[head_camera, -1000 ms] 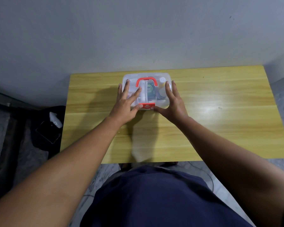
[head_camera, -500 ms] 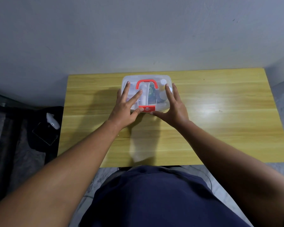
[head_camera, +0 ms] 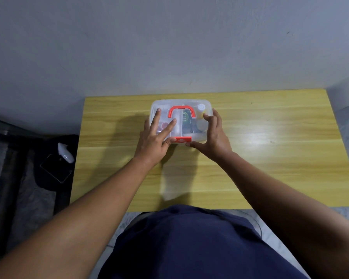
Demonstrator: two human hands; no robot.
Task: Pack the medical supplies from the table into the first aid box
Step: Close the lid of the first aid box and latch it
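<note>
A clear plastic first aid box (head_camera: 189,104) with a red handle (head_camera: 182,109) and a red front latch (head_camera: 182,139) sits at the back middle of the yellow wooden table (head_camera: 270,168). Its lid is down, and blurred supplies show through it. My left hand (head_camera: 155,137) lies flat on the lid's left half, thumb at the latch. My right hand (head_camera: 215,135) clasps the box's right side, fingers curled over the lid edge and thumb under the front near the latch.
A grey wall rises right behind the table. On the floor at the left lie a black bag (head_camera: 54,168) and a white spray bottle (head_camera: 66,153). My dark blue shirt (head_camera: 189,242) fills the near edge.
My right hand's fingers have curled from flat on the lid to its right edge. The left hand's fingers have spread a little. The box has stayed in place.
</note>
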